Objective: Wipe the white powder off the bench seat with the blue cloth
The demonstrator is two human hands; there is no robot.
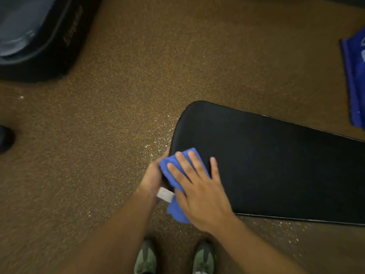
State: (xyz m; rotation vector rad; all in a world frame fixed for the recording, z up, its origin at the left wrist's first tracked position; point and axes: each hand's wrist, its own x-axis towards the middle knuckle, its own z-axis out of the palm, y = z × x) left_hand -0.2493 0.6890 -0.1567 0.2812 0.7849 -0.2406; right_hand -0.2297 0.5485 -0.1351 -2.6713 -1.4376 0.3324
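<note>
The black padded bench seat (pixel 266 167) runs from the middle of the view off to the right edge. A folded blue cloth (pixel 167 165) lies over its near left corner. My right hand (pixel 199 190) presses flat on the cloth with fingers spread. My left hand (pixel 152 175) cups the seat's left edge beside the cloth, and a white tag (pixel 165 194) sticks out by the wrist. White powder (pixel 158 139) speckles the floor just left of the seat; the seat top looks dark and clean.
Brown speckled floor (pixel 118 115) surrounds the bench. A black bag or case (pixel 45 36) sits at the top left, a blue bag (pixel 355 76) at the right edge. My green shoes (pixel 203 258) stand below. A dark shoe (pixel 5 137) shows at the left edge.
</note>
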